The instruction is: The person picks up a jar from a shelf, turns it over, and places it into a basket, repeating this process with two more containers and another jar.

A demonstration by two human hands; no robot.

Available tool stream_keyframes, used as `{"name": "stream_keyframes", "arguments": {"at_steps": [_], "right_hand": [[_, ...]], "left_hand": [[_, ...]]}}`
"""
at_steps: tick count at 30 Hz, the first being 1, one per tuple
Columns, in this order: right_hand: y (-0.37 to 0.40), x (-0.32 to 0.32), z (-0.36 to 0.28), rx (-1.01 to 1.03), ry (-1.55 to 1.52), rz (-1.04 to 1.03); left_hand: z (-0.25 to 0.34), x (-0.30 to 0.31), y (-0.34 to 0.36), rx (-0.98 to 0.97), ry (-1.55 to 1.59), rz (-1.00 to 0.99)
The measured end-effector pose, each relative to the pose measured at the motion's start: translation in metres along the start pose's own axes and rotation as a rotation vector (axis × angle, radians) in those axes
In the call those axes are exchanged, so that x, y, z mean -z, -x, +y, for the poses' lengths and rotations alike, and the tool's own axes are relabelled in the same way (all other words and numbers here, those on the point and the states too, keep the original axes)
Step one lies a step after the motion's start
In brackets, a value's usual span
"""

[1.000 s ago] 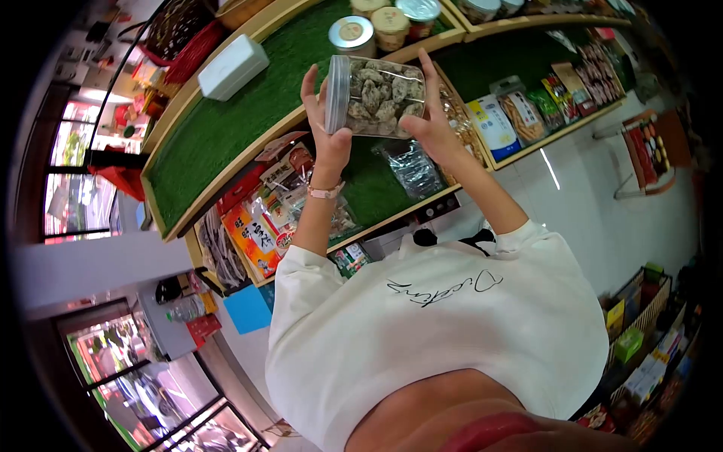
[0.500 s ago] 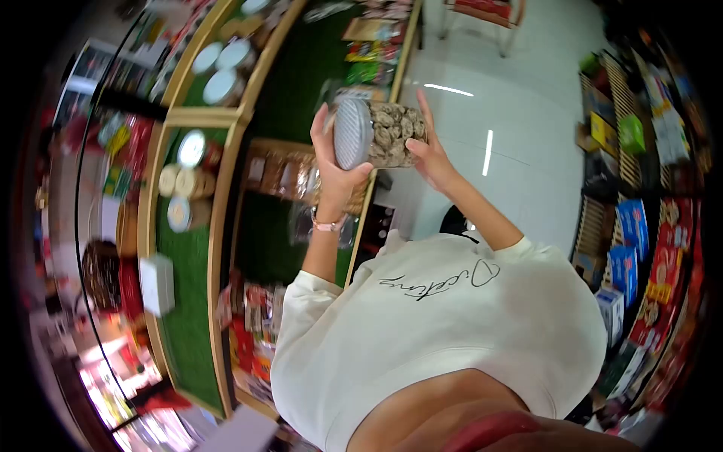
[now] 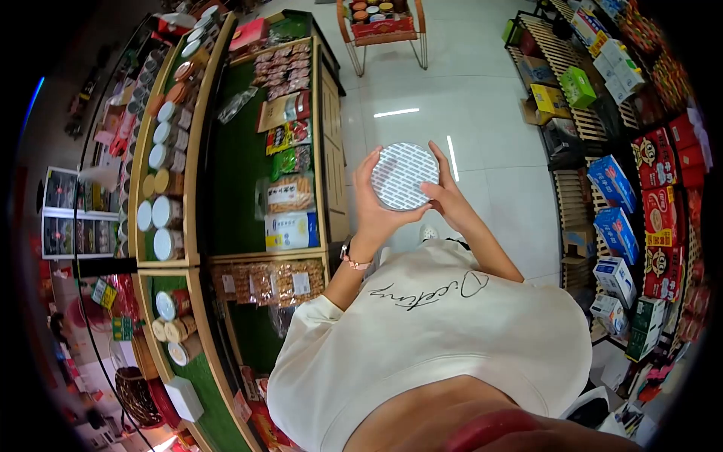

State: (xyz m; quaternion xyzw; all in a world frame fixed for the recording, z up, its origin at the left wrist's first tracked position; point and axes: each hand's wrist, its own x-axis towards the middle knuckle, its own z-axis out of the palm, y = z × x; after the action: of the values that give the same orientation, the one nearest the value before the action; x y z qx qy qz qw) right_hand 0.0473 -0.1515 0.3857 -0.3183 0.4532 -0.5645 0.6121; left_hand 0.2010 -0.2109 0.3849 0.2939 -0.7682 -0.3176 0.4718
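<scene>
A round jar [image 3: 404, 175] is held up in front of my chest, its patterned grey-white lid facing the camera, so the contents are hidden. My left hand [image 3: 376, 205] wraps the jar's left and lower side; a watch and a pink bracelet are on that wrist. On the right side, my right hand [image 3: 449, 197] grips the jar, with the thumb on the lid's edge.
To the left, a green-lined wooden shelf [image 3: 233, 158] bears lidded jars [image 3: 167, 212] and snack packets [image 3: 292, 230]. A slatted rack [image 3: 568, 203] with boxes stands at right. A chair [image 3: 384, 36] holding jars is on the tiled floor ahead.
The jar has turned from its side so that its lid faces the camera, and both hands have turned with it. The view has shifted, showing more of the shelves and the chair.
</scene>
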Motion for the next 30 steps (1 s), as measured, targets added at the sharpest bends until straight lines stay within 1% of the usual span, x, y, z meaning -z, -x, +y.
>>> {"name": "stream_keyframes", "arguments": {"at_steps": [3, 6, 8, 10, 11, 13, 15, 18, 21, 24, 26, 28, 30], "right_hand": [[-0.017, 0.037, -0.017, -0.013, -0.066, 0.037], [-0.033, 0.073, -0.019, -0.01, -0.149, 0.074], [-0.039, 0.086, -0.024, -0.09, -0.205, 0.103], [-0.051, 0.101, -0.018, -0.113, -0.219, 0.133], [-0.059, 0.11, -0.01, -0.094, -0.215, 0.121], [-0.074, 0.117, -0.018, -0.133, -0.248, 0.117], [-0.091, 0.121, -0.02, -0.177, -0.254, 0.134], [-0.129, 0.13, -0.03, -0.147, -0.239, 0.148], [-0.187, 0.147, -0.037, -0.116, -0.241, 0.125], [-0.246, 0.15, -0.051, -0.116, -0.28, 0.125], [-0.291, 0.152, -0.078, -0.124, -0.23, 0.15], [-0.339, 0.154, -0.101, -0.087, -0.14, 0.155], [-0.379, 0.157, -0.114, -0.075, -0.047, 0.16]], "left_hand": [[-0.006, -0.037, -0.03, 0.05, 0.033, -0.065], [-0.012, -0.07, -0.055, 0.082, 0.067, -0.109], [-0.016, -0.086, -0.067, 0.12, 0.082, -0.127], [-0.023, -0.094, -0.079, 0.132, 0.079, -0.174], [-0.032, -0.098, -0.082, 0.134, 0.089, -0.19], [-0.045, -0.101, -0.097, 0.142, 0.092, -0.232], [-0.066, -0.102, -0.108, 0.193, 0.15, -0.285], [-0.103, -0.114, -0.145, 0.184, 0.216, -0.32], [-0.138, -0.122, -0.191, 0.163, 0.224, -0.323], [-0.169, -0.117, -0.248, 0.155, 0.236, -0.331], [-0.196, -0.12, -0.29, 0.171, 0.294, -0.307], [-0.225, -0.123, -0.337, 0.112, 0.271, -0.28], [-0.25, -0.117, -0.359, 0.108, 0.244, -0.283]]}}
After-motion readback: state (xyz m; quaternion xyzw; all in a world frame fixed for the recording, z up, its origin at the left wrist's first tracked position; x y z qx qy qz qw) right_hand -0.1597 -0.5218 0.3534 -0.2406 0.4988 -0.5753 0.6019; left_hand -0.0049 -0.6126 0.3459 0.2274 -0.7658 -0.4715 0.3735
